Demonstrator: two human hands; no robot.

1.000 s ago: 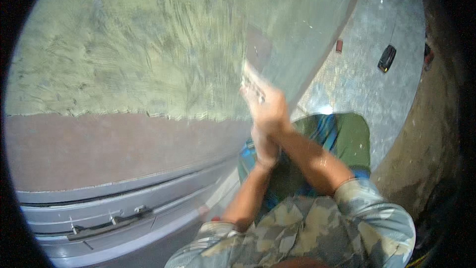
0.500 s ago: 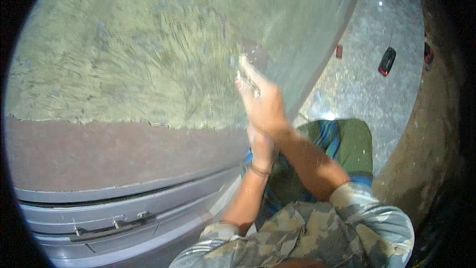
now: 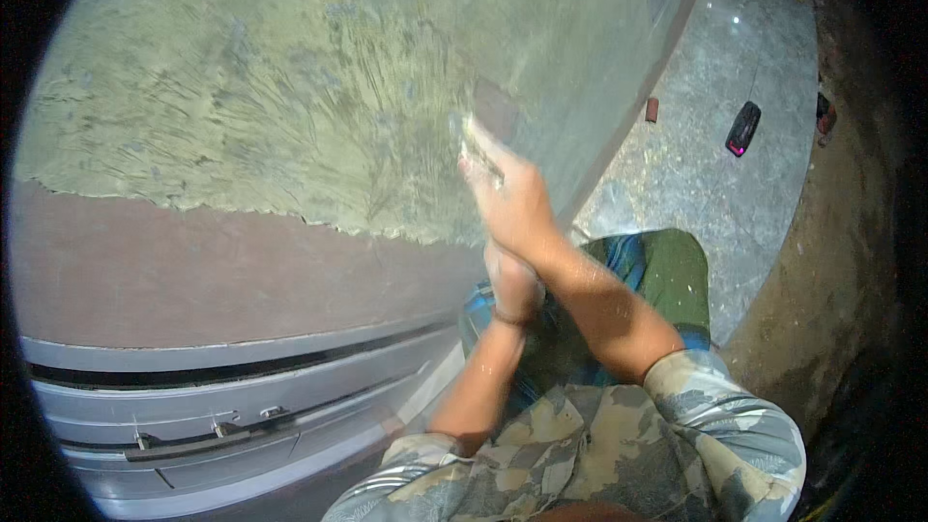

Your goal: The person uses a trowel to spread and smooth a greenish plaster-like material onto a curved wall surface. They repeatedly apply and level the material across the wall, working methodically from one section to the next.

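Note:
My right hand [image 3: 517,198] is closed around a plastering trowel [image 3: 496,108]; its flat brownish blade seems to lie against the wall, smeared by motion. Wet grey-green plaster [image 3: 242,97] coats the wall's upper part, with ridged streaks left of the hand. My left hand [image 3: 514,285] is just below the right wrist, partly behind it. Its fingers are hidden, so I cannot tell what it holds, if anything. White specks mark both forearms.
Below the plaster's ragged edge runs a bare brownish wall band [image 3: 193,266], above a grey metal frame with latches [image 3: 222,425]. On the speckled floor [image 3: 619,184] at right lie a black device with a lit end [image 3: 742,130] and a small reddish block [image 3: 652,110].
The view has turned a little, and the left part of the plaster edge and the frame sit higher. My right hand stays at nearly the same place, the blade at a different angle.

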